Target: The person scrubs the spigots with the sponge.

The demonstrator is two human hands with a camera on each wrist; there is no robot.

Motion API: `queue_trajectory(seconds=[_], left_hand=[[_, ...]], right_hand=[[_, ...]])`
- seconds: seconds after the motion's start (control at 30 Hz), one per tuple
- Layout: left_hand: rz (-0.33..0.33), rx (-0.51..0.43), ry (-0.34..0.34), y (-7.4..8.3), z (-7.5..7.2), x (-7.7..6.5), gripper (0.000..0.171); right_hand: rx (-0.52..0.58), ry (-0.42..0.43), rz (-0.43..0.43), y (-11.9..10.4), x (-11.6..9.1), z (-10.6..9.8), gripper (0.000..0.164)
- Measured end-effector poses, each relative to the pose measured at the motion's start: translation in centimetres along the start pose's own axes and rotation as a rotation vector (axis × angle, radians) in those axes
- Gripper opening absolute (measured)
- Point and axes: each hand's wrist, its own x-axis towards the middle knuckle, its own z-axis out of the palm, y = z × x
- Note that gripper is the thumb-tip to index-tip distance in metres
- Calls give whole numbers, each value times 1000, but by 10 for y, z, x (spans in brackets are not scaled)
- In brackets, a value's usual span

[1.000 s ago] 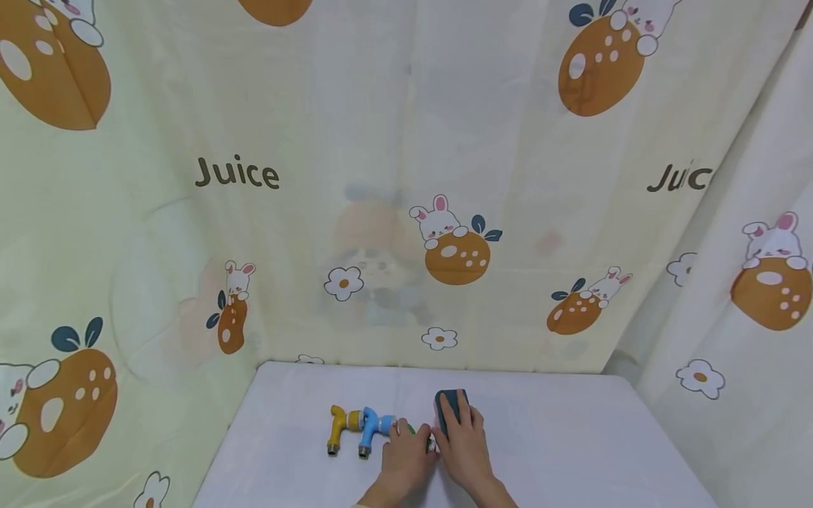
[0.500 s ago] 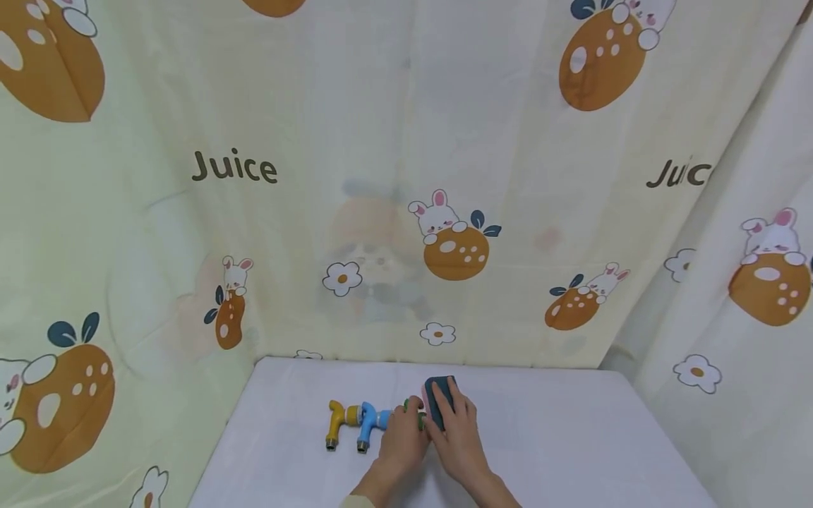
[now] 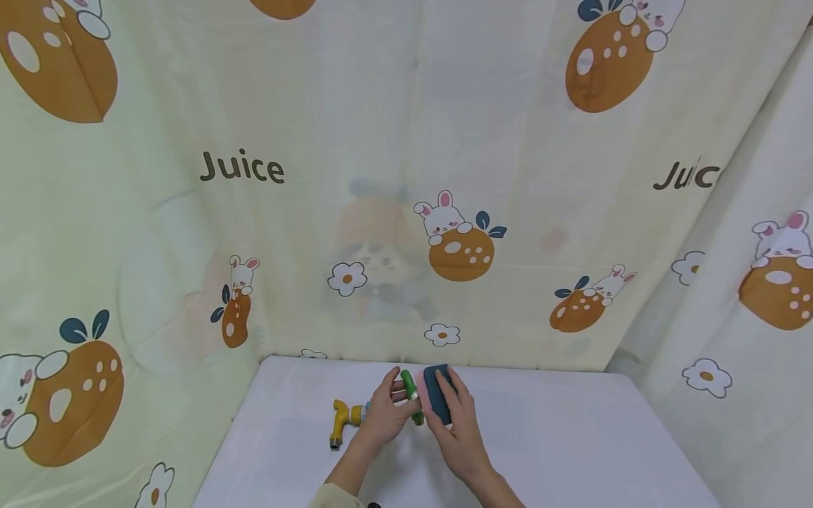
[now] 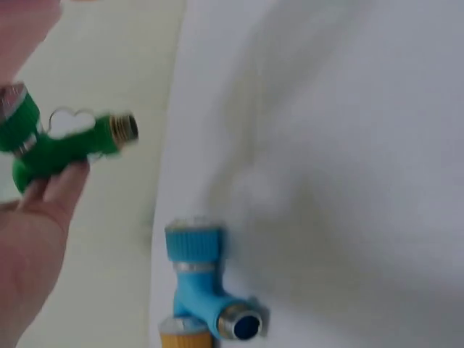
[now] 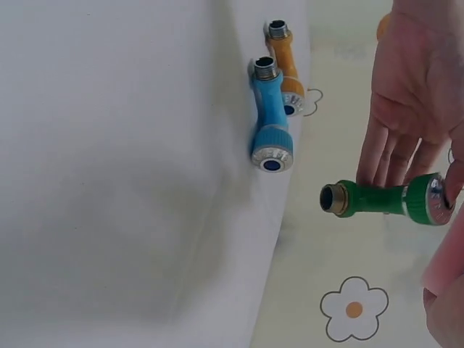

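My left hand [image 3: 383, 413] grips a green plastic tap [image 5: 377, 199] with a brass threaded spout, held up off the table. Fingers support its body from below in the left wrist view. In my right hand [image 3: 462, 432] is a sponge [image 3: 440, 394], dark teal on one face and pink on the other, its pink side facing the tap and very close to it. A blue tap [image 4: 197, 290] and a yellow tap [image 3: 341, 421] lie side by side on the table, left of both hands. From the head view, my left hand hides most of the blue one.
A white-covered table [image 3: 559, 437] spreads under the hands. Behind it and at both sides hangs a cream curtain [image 3: 381, 127] printed with rabbits, oranges and flowers. A small dark round thing [image 3: 374, 505] shows at the bottom edge, near the left sleeve [image 3: 333, 497].
My left hand has lifted the green tap from the table and turned it upright. The right hand has raised the sponge and tilted it, bringing it close beside the tap.
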Motion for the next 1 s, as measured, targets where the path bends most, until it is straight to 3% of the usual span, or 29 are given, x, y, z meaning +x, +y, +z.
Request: queue_trajectory(seconds=[0.17, 0.4, 0.53, 1.0], left_hand=[[-43, -147, -93, 4, -16, -4, 87], [-72, -362, -218, 6, -27, -4, 79], [-82, -432, -231, 7, -31, -4, 77], [-74, -532, -248, -5, -39, 4, 73]], right_hand=[[102, -51, 47, -4, 2, 1, 66], [209, -121, 81, -10, 6, 6, 61], [235, -128, 85, -12, 9, 12, 61], [181, -121, 0, -14, 12, 25, 62]])
